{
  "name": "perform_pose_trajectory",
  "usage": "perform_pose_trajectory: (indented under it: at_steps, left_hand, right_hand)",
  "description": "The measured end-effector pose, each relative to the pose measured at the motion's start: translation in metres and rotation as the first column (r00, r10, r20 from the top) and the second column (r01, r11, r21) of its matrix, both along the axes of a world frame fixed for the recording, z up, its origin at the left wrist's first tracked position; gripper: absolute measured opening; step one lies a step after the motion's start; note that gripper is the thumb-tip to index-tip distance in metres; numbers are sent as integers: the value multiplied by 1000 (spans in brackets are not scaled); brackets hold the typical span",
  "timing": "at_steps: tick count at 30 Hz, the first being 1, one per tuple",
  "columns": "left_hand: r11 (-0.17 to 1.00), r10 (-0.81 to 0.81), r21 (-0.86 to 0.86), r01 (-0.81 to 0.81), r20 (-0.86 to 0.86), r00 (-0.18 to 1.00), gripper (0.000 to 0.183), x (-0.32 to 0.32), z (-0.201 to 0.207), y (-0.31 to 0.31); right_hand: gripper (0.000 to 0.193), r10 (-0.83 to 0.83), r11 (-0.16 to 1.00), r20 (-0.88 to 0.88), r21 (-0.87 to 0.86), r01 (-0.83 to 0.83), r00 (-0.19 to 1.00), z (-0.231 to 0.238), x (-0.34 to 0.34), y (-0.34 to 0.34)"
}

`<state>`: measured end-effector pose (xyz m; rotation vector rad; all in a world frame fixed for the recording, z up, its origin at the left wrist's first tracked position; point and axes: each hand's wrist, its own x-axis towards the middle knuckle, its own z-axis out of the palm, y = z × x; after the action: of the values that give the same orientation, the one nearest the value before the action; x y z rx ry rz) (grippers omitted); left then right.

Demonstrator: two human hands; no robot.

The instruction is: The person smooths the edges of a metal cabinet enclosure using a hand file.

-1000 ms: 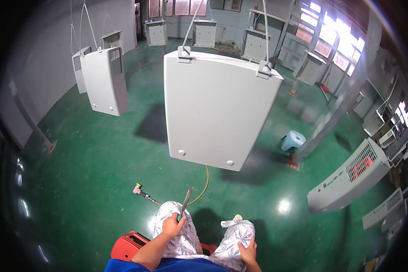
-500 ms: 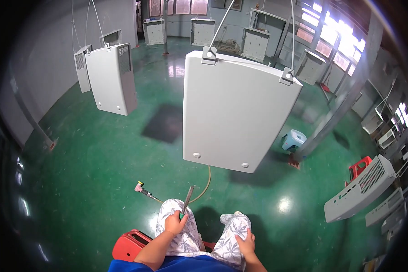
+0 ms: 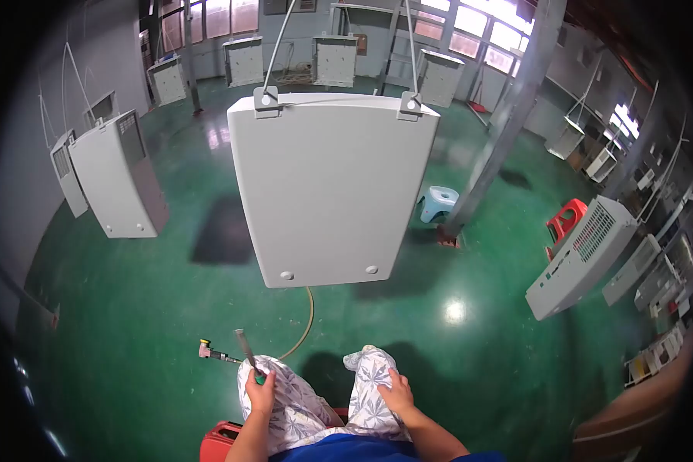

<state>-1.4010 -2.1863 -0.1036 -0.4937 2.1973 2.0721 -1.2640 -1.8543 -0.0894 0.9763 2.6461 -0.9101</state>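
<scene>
A long flat file [image 3: 245, 348] with a green grip stands up out of my left hand [image 3: 261, 390], which is closed around it and rests by my left knee. My right hand [image 3: 395, 391] lies on my right knee with its fingers spread, holding nothing. Ahead of me a large pale grey metal panel [image 3: 333, 189] hangs from two hooked wires, apart from both hands. It has two round knobs near its lower edge. On the floor left of my knees lies a small air tool [image 3: 217, 352] with a yellow end, joined to a tan hose [image 3: 310, 316].
Beneath me is a red stool [image 3: 222, 440]. More panels hang at the left [image 3: 115, 177] and right [image 3: 585, 254]. Several box-like casings [image 3: 335, 61] hang along the back. A light blue stool [image 3: 439, 202] stands beside a metal post [image 3: 493, 146]; a red stool [image 3: 568, 218] stands farther right.
The view has swung right, so the hanging panels sit farther left in it. My left hand still grips the file, now tilted left instead of right. My right hand stays on the knee.
</scene>
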Motion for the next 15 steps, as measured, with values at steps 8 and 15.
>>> perform_pose_trajectory:
  at_steps: [8, 15]
  left_hand:
    - [974, -12, 193, 118, -476, 879, 46, -149, 135, 67]
    - [889, -144, 258, 378, -627, 766, 53, -282, 116, -2]
  right_hand:
    - [69, -165, 983, -50, 68, 168, 985, 3, 14, -8]
    - [67, -95, 995, 114, 48, 90, 989, 19, -36, -71]
